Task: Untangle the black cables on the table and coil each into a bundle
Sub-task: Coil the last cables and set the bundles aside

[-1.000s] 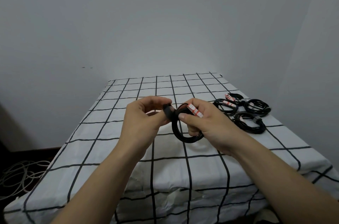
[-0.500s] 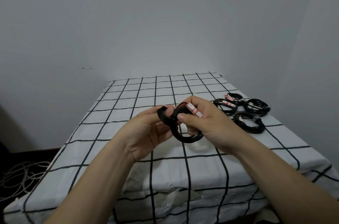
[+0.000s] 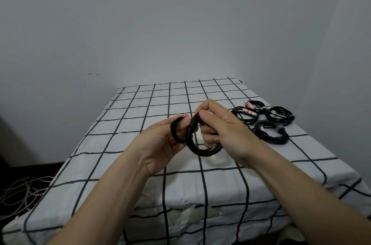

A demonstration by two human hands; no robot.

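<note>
Above the middle of the checked table [image 3: 124, 166], both hands work at one cable. Toward the table's far right edge lie the finished bundles [image 3: 271, 132]. The right hand [image 3: 226, 130] grips the coiled black cable [image 3: 202, 149], thumb on top and fingers curled through the ring. The left hand [image 3: 158, 144] pinches a small black loop [image 3: 174, 131], seemingly a tie strap, on the side nearer the table's left edge. Binding seems the step: hold the turns stacked flat, draw the strap snug around them, and let no turn spring free.

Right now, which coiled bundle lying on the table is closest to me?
The bundle with the grey wrap, frontmost of the four. The other three lie farther back, and two of them carry red-and-white tags.
</note>
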